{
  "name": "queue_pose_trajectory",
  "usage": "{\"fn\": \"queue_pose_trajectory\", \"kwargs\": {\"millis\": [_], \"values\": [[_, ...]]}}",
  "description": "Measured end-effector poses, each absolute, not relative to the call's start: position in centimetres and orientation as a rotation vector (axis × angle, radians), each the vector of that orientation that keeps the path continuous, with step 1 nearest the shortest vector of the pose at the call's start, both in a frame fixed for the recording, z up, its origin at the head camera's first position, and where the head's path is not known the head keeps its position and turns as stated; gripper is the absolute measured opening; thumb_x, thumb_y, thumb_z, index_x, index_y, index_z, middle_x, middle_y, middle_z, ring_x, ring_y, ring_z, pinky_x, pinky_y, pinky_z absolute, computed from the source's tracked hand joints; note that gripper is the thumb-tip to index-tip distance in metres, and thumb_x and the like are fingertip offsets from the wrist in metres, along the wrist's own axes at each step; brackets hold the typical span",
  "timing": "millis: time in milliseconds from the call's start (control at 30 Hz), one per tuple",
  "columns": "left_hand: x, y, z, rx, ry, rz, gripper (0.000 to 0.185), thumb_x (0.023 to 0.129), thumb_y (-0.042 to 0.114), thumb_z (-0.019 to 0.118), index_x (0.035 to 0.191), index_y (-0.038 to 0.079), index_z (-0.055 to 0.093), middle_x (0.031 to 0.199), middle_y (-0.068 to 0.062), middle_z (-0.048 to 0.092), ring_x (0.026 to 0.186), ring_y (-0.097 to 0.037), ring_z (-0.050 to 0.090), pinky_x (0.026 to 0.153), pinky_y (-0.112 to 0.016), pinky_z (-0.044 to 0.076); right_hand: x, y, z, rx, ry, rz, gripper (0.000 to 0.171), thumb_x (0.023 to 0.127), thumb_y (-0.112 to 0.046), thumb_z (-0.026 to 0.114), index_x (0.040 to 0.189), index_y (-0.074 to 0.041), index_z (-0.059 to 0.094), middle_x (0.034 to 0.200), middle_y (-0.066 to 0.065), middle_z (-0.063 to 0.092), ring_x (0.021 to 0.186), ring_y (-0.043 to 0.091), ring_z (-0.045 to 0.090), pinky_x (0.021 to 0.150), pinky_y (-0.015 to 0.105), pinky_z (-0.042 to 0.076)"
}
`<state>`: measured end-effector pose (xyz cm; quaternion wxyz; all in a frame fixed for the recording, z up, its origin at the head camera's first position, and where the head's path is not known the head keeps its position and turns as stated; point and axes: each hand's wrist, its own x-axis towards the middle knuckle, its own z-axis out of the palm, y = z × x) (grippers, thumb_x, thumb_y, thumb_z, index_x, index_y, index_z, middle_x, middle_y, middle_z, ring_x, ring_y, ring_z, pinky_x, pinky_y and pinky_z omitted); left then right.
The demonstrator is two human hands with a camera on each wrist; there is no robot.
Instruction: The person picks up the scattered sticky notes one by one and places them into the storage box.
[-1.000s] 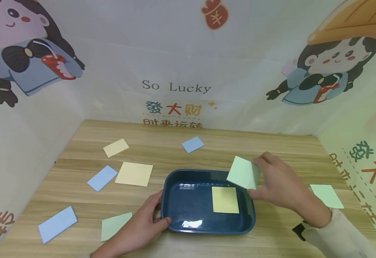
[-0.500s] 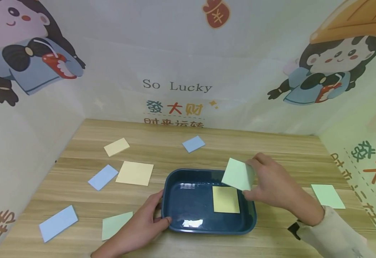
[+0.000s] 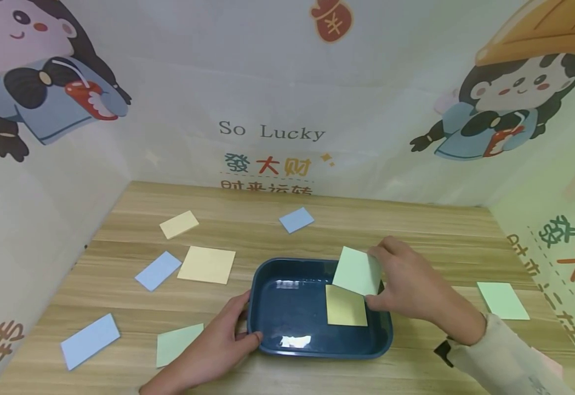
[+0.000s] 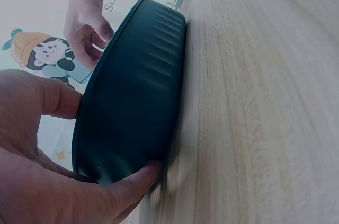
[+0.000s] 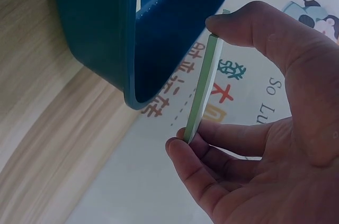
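A dark blue rectangular plastic tub stands on the wooden table. My left hand grips its left end; in the left wrist view the thumb is at the rim and fingers lie against the outer wall. My right hand pinches a light green sticky note pad by opposite edges, tilted over the tub's right half. The right wrist view shows that green pad edge-on between thumb and fingertips. Inside the tub lies a yellow sticky note pad, its upper edge partly covered by the green one.
Left of the tub lie yellow pads, blue pads and a green pad partly behind my left arm. Another blue pad is behind the tub, a green pad far right. Printed cloth walls surround the table.
My right hand has moved left and slightly down with the green sticky note pad, further over the tub and the yellow pad. The left hand stays at the tub's end.
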<state>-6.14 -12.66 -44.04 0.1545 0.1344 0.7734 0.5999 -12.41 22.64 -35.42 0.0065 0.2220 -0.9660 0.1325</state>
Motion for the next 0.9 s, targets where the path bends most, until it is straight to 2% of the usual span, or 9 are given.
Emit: {"fn": "queue_pose_trajectory", "kwargs": {"millis": [567,900], "values": [[-6.1,-12.7,-44.0,0.389,2.208,1.721,0.077,0.101,0.001,0.069,0.167,-0.009,0.030,0.161,-0.030,0.040,0.139,-0.041,0.058,0.101,-0.028,0.057,-12.6,21.8,-36.1,0.786,-3.070,0.400,0.072,0.068,-0.025,0.098,0.125,0.009,0.071,0.108,0.009,0.061,0.086,0.022,0.056,0.069,0.035,0.054],[-6.1,-12.7,-44.0,0.393,2.206,1.722,0.077,0.101,0.001,0.069,0.167,-0.008,0.031,0.161,-0.030,0.039,0.139,-0.042,0.058,0.101,-0.028,0.057,-12.9,21.3,-36.6,0.837,-3.138,0.330,0.074,0.066,-0.024,0.098,0.127,0.009,0.071,0.112,0.010,0.061,0.089,0.022,0.057,0.069,0.033,0.056]]}}
